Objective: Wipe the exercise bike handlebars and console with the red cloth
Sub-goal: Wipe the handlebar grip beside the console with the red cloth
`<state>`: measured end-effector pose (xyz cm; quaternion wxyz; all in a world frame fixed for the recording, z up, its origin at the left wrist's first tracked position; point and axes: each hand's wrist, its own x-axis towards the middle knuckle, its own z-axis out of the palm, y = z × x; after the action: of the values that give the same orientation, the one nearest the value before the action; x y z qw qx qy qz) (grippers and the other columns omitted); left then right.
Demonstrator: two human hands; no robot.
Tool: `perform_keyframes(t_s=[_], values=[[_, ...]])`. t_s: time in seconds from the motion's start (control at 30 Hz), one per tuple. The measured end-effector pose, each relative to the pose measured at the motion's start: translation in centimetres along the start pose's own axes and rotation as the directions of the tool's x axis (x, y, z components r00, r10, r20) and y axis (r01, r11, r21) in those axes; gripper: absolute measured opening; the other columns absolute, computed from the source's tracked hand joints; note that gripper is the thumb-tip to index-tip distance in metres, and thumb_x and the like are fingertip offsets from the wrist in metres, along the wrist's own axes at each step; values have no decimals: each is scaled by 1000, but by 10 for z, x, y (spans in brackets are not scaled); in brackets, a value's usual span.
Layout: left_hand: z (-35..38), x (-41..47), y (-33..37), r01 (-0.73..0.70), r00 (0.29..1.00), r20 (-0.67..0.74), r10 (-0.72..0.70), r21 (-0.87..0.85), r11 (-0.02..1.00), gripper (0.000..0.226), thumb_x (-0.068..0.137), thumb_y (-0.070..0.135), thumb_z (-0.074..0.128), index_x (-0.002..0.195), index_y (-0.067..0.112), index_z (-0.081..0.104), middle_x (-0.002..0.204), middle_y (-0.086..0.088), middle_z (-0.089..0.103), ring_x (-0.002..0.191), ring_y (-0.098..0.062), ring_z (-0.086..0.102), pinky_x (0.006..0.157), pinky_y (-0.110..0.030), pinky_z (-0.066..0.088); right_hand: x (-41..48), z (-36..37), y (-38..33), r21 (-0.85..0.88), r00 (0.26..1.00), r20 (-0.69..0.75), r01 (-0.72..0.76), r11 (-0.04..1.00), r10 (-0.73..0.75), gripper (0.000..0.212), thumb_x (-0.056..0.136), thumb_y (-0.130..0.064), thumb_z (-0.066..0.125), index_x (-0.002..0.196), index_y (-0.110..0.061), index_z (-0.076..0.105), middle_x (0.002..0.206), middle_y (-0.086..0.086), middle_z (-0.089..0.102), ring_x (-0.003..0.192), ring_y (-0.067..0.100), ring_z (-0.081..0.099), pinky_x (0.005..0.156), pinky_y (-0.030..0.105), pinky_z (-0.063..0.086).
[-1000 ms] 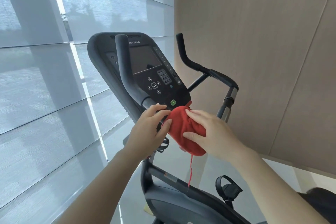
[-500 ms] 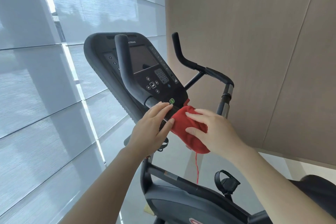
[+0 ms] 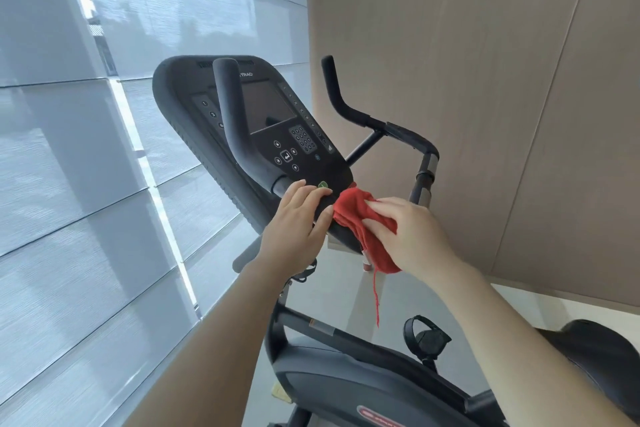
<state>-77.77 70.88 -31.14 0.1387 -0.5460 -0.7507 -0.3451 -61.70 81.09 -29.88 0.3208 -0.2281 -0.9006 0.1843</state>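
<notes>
Console (image 3: 277, 121) slopes up and away, long axis running upper left from its near edge. Left handlebar (image 3: 235, 128) crosses its face; right handlebar (image 3: 349, 111) stands apart, right. Red cloth (image 3: 353, 215) lies bunched on the near corner, pressed under the right hand (image 3: 412, 236), fingers flat. Left hand (image 3: 294, 229), fingers extended and holding nothing, rests on the edge just beside the cloth. Judgement: unwiped screen lies up-left of the cloth

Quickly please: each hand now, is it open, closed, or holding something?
Left hand: open, fingers resting on the lower edge of the console.
Right hand: open, straight fingers pressing the red cloth against the console.
</notes>
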Motion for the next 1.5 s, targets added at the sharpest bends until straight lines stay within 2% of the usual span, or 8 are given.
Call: perform_keyframes(t_s=[0.3,0.43,0.53,0.63,0.8,1.1,1.27,1.5], values=[[2,5,3,28,1000,-3,-28,-51,998,51,92,47,20,121,23,54,116,13,51,132,-10,27,106,-15,13,16,-11,22,127,1000,12,13,992,-15,34,92,-35,53,124,-28,58,121,-7,62,111,15,56,96,31,45],[1,21,0,70,996,50,-71,20,997,58,86,57,5,103,39,57,107,17,55,120,-12,38,104,-35,28,14,-12,28,12,969,206,134,991,-134,49,94,-50,38,141,-39,29,149,-13,28,138,16,21,108,47,22],[6,21,7,27,1000,-9,-27,35,999,49,93,43,10,95,34,58,98,13,58,108,-6,39,104,-21,19,11,-18,40,-84,919,298,294,952,-257,57,94,-52,34,145,-40,11,154,-21,5,141,11,2,109,52,13],[12,16,15,36,986,-165,-30,35,999,45,96,35,21,95,22,64,88,9,56,98,-6,40,96,-7,15,18,-19,50,-18,877,286,407,913,-385,59,93,-52,36,145,-40,11,154,-20,8,141,9,5,112,44,15],[17,15,14,57,977,-210,-44,57,997,47,96,33,20,96,20,65,88,6,55,98,-11,45,96,-15,23,26,-7,54,69,839,228,492,868,-494,58,92,-49,40,145,-28,26,149,-14,29,133,9,26,106,14,11],[18,14,15,68,977,-203,-59,38,997,45,95,36,22,97,21,65,91,6,56,101,-9,43,96,-20,26,10,-7,55,46,876,174,449,893,-449,51,91,-48,38,138,-31,38,142,-14,38,126,6,31,99,8,10],[11,12,12,25,991,-133,-21,23,999,47,93,42,22,101,22,63,93,8,56,102,-8,41,95,-13,22,24,-11,49,190,929,183,289,938,-323,36,91,-34,53,126,-27,51,130,-11,50,119,9,45,101,17,31],[6,12,3,-57,993,-102,52,-54,997,59,93,42,9,103,19,63,101,9,61,109,-12,42,101,-13,18,1,-2,25,100,983,51,170,980,-176,27,91,-23,55,117,-27,57,120,-15,55,112,7,50,96,21,38]])
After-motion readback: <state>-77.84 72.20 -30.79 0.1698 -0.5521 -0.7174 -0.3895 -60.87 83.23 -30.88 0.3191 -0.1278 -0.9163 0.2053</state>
